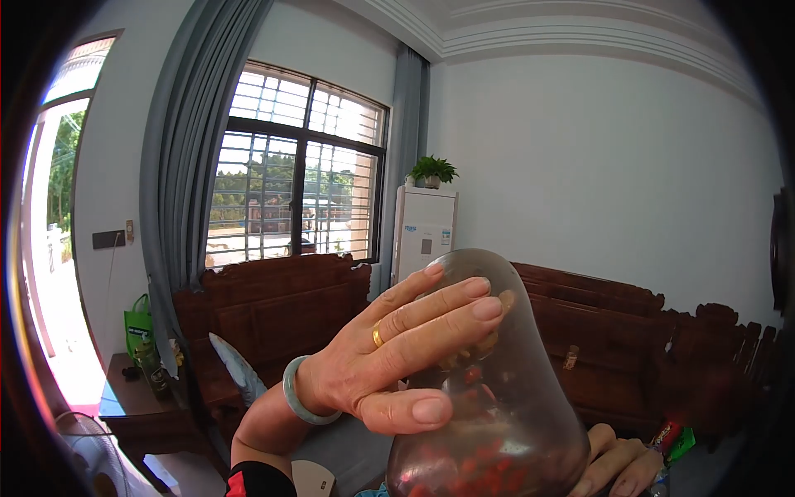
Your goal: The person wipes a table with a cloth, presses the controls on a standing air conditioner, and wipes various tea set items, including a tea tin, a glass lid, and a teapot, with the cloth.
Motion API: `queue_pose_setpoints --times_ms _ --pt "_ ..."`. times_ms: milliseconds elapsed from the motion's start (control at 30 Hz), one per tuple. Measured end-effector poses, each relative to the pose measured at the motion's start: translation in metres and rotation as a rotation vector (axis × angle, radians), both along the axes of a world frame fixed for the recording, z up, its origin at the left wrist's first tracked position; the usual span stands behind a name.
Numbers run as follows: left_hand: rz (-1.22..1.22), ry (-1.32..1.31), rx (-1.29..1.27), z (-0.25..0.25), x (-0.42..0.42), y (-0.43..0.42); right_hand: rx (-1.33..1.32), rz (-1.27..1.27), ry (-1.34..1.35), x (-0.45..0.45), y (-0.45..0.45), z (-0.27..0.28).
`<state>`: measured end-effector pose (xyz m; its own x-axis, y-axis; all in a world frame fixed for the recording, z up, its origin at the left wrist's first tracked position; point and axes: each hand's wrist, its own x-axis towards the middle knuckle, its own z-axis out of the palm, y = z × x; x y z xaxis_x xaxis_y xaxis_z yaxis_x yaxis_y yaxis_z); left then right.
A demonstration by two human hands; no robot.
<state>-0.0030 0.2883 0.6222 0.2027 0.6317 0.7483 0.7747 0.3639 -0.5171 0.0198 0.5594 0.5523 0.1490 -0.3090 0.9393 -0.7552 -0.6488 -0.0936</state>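
Observation:
A smoky, see-through, pear-shaped vessel (538, 398) stands close in front of me, its rounded narrow end up. Inside are red pieces at the bottom and yellowish-brown ones higher up, too unclear to name. My left hand (406, 340), with a gold ring and a pale green bangle, presses against its near left side, fingers stretched up and thumb apart. At the lower right, bent fingers of my right hand (617, 464) rest against the wide lower part. The rest of that hand and the vessel's base are out of sight.
Carved dark wooden benches (580, 331) line the walls behind. A side table (157, 422) at left bears a bottle and a green bag (139, 327). A fan (95, 455) stands lower left. Red and green wrappers (675, 439) lie beyond my right hand.

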Motion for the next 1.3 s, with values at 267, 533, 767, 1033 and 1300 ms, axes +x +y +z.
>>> queue_pose_setpoints --times_ms 267,533,767,1033,1300 --pt "0.022 0.026 -0.003 0.002 0.007 -0.004 -0.042 0.001 -0.011 0.007 -0.006 -0.002" --pt "0.03 0.034 -0.009 0.006 0.014 -0.012 -0.065 0.046 -0.019 0.012 -0.015 -0.002" --pt "0.003 0.107 -0.017 0.009 0.018 -0.016 -0.05 0.025 -0.074 0.027 -0.019 -0.001" --pt "0.023 0.076 -0.003 0.014 0.028 -0.02 0.013 0.041 -0.028 0.028 -0.019 0.007" --pt "0.019 0.068 0.014 0.015 0.035 -0.026 0.04 0.04 0.029 0.03 -0.022 0.012"
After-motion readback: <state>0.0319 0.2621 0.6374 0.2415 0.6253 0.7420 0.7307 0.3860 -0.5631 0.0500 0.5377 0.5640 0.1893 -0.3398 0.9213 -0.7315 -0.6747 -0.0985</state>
